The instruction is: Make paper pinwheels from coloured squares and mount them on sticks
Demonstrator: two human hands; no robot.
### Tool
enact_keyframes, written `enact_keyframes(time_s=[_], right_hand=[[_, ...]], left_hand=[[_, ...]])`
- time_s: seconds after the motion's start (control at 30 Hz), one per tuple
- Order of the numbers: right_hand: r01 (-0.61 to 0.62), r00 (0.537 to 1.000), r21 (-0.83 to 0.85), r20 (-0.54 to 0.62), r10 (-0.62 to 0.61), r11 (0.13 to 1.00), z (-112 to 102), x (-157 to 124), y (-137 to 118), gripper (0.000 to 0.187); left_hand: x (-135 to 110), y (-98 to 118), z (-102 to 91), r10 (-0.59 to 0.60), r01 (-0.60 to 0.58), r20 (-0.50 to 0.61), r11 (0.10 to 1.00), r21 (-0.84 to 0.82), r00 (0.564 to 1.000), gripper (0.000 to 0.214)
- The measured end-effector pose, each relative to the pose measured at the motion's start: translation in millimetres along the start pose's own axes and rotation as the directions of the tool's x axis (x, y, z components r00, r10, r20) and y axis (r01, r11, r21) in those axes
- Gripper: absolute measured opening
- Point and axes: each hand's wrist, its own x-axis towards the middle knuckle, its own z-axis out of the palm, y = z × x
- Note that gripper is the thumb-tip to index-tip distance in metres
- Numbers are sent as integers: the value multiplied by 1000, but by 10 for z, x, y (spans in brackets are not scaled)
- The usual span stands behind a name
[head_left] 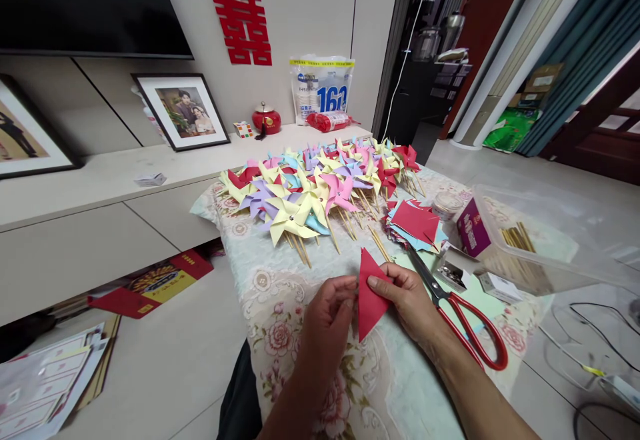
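A folded red paper triangle (371, 303) is upright above the cloth, its long straight edge facing left. My right hand (407, 297) pinches it near the right corner, thumb on top. My left hand (327, 317) is curled closed at the long edge, with its fingertips against the paper. Beside my right hand lie large red-handled scissors (443, 293), the blades pointing away from me. A pile of cut paper squares (415, 221), red on top, is just beyond. Many finished paper pinwheels (293, 217) on sticks crowd the far part of the table.
A flowered tablecloth (285, 347) covers the table. At the right are a small open box of metal fasteners (453, 275), a small white box (501, 287) and a clear plastic bin (550, 260) with wooden sticks. Loose sticks (381, 243) lie near the squares. Cables (600, 320) trail on the floor.
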Motion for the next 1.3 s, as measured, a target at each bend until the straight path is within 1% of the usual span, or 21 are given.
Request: enact_keyframes(time_s=[0.07, 0.13, 0.17, 0.23, 0.33, 0.43, 0.7, 0.87, 1.0, 1.17, 1.3], right_hand=[[-14, 1000, 41, 16, 13, 999, 0, -5, -3, 31], [-34, 999, 83, 24, 32, 996, 5, -12, -14, 31], [-43, 999, 100, 28, 41, 994, 9, -15, -21, 31], [-59, 998, 132, 40, 54, 990, 18, -19, -35, 31], [-69, 997, 147, 56, 61, 987, 24, -21, -47, 31], [-68, 996, 126, 66, 60, 990, 22, -19, -47, 32], [-87, 991, 102, 106, 76, 991, 19, -18, -35, 34], [-91, 990, 78, 117, 81, 993, 16, -22, -39, 35], [-82, 990, 55, 117, 75, 995, 12, -19, -41, 36], [-56, 990, 9, 129, 54, 998, -5, -11, -25, 34], [-10, 991, -39, 135, 16, 999, -15, -8, -12, 34]], left_hand=[[-5, 4, -23, 152, -154, 25, 980, 126, 988, 24], [-4, 18, -46, 310, -317, 69, 915, 250, 948, 25], [-4, 25, -55, 372, -381, 88, 875, 298, 924, 27], [-5, 37, -66, 452, -462, 114, 813, 355, 885, 30], [-9, 40, -62, 503, -517, 146, 759, 396, 852, 35], [-8, 34, -47, 514, -540, 184, 729, 422, 838, 37], [-10, 31, -58, 518, -547, 195, 713, 440, 833, 28], [-9, 44, -53, 509, -536, 189, 721, 441, 840, 24], [-7, 54, -49, 517, -538, 181, 714, 447, 837, 20], [-25, 74, -50, 506, -521, 166, 721, 458, 846, 18], [-33, 86, -40, 496, -505, 145, 745, 436, 856, 15]])
